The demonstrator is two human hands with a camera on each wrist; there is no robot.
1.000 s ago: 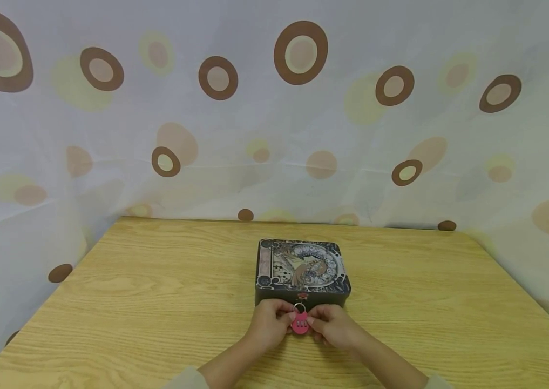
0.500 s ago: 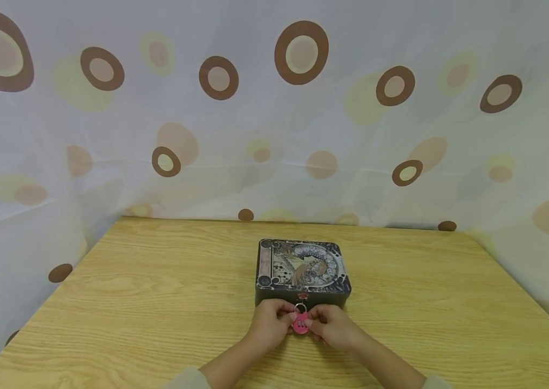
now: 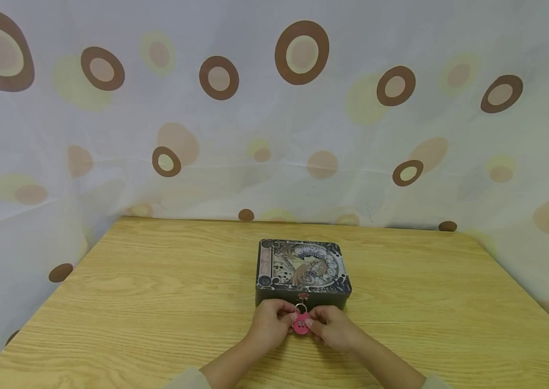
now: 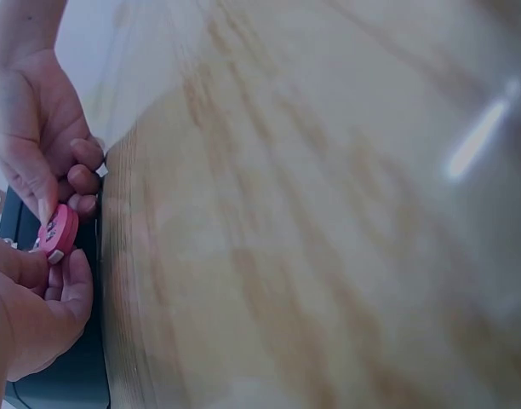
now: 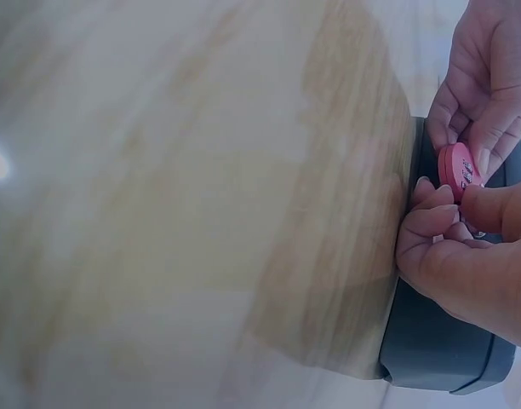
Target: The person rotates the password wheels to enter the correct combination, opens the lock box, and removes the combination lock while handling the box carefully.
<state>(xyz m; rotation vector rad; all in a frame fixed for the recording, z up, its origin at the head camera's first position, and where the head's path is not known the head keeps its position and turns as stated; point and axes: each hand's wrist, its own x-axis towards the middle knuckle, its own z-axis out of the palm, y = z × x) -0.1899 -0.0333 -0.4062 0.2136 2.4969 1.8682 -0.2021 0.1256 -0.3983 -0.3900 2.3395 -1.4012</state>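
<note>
A pink combination padlock (image 3: 300, 324) with small number dials on its face hangs by its metal shackle at the front clasp (image 3: 303, 296) of a dark tin box (image 3: 303, 267) with a patterned lid. My left hand (image 3: 271, 323) pinches the padlock's left edge between thumb and fingers. From the other side my right hand (image 3: 333, 326) grips it, the thumb lying over the dials and covering part of them. In the left wrist view the padlock (image 4: 60, 233) sits between both hands, close against the box's front. The right wrist view shows the padlock (image 5: 459, 170) pinched from both sides.
The box stands on a wood-grain table (image 3: 167, 292), its lid down. Behind and at both sides of the table hangs a white sheet (image 3: 264, 119) with brown and yellow circles.
My right thumb has shifted slightly left across the padlock's dials, covering more of them. The left hand and the box stay in place.
</note>
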